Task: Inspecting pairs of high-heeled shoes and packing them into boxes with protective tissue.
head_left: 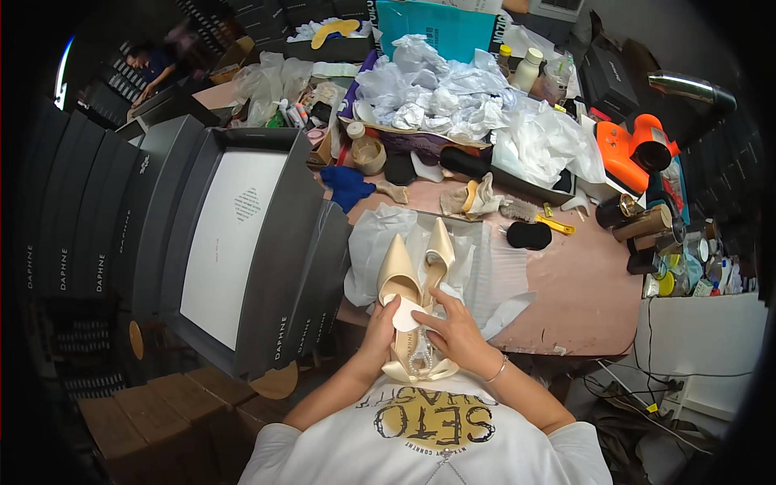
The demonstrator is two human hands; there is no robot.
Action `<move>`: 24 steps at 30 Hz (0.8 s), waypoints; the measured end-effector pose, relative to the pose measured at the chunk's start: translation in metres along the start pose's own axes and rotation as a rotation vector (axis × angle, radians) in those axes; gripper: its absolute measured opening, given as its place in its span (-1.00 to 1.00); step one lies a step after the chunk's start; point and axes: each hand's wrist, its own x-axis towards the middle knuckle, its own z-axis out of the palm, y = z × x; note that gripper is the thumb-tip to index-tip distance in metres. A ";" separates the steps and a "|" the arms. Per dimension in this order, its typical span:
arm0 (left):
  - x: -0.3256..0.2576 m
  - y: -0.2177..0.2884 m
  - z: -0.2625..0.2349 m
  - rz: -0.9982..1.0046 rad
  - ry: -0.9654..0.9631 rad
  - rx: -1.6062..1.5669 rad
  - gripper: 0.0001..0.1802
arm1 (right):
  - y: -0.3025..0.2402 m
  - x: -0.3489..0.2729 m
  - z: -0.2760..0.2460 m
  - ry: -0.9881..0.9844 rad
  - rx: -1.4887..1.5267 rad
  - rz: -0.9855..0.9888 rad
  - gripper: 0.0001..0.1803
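Note:
In front of my body is a cream pointed-toe shoe (398,271), its toe directed away from me. A pearl strap (421,349) and a cream bow (416,371) are at its heel end, close to my shirt. My left hand (377,335) is closed around the shoe's left side, thumb at the edge of a white rounded pad (406,314). The pad lies over the shoe's opening. My right hand (462,330) pinches the pad from the right. A second cream shoe (439,249) lies just beyond on white tissue paper (376,242); its near end is partly hidden.
Dark grey shoe boxes (315,275) stand left, one an open box (267,311) with a white lining. Crumpled paper (436,89) fills a carton at the back. On the pink table (586,299) are a yellow-handled brush (533,214) and a black pad (529,235). An orange device (630,153) stands right.

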 end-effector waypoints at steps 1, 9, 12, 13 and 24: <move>0.001 0.000 0.002 -0.008 -0.012 0.017 -0.58 | 0.004 0.001 -0.002 -0.026 0.018 -0.033 -0.67; 0.001 -0.010 0.011 -0.020 -0.177 0.038 -0.26 | 0.014 -0.012 0.002 -0.163 -0.061 -0.158 -0.91; -0.004 -0.004 0.017 -0.076 -0.249 0.028 -0.19 | 0.013 -0.008 0.003 -0.306 -0.186 -0.176 -0.91; -0.006 -0.003 0.020 -0.063 -0.239 0.014 -0.21 | 0.015 -0.002 0.006 -0.248 -0.191 -0.146 -0.91; 0.016 -0.007 -0.026 -0.229 -0.006 0.066 -0.57 | 0.088 -0.005 0.003 -0.209 -0.108 0.484 -0.58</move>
